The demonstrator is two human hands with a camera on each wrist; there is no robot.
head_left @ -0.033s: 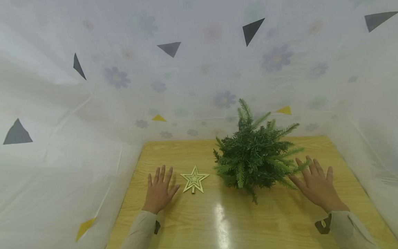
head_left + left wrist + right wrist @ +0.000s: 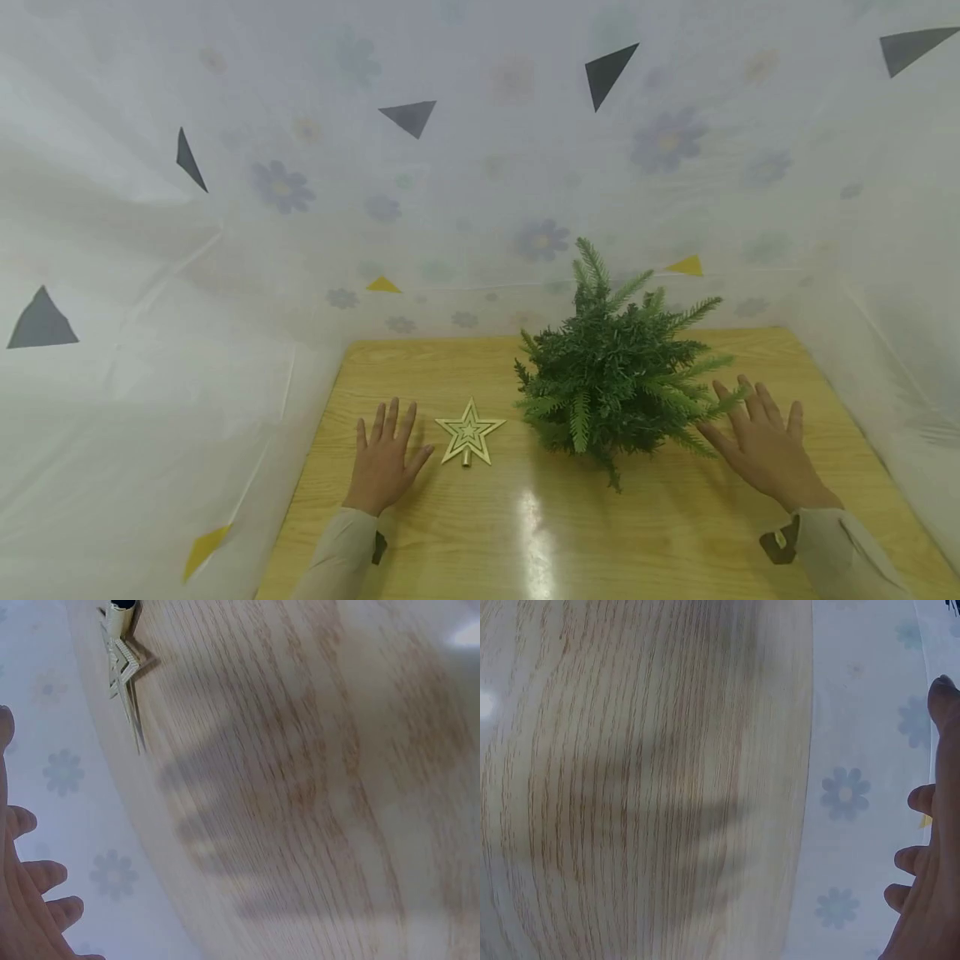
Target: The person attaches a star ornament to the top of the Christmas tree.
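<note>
A gold star tree topper [image 2: 468, 432] with a short hollow stem lies flat on the wooden table [image 2: 450, 533]; in the left wrist view the star [image 2: 122, 666] shows edge-on at the top. Just left of it is my left hand [image 2: 382, 467], palm down, fingers spread and holding nothing. To the star's right stands a small green artificial Christmas tree [image 2: 615, 379], its base hidden by branches. My right hand [image 2: 765, 450], also spread and holding nothing, is at the tree's right side. A branch tip overlaps its fingers; whether they touch I cannot tell. Both hands cast shadows on the tabletop.
A pale flowered sheet [image 2: 480, 200] surrounds the table at the back and both sides. Dark triangles [image 2: 609, 75] and yellow triangles [image 2: 384, 284] are stuck on it. Light glares off the table's front middle.
</note>
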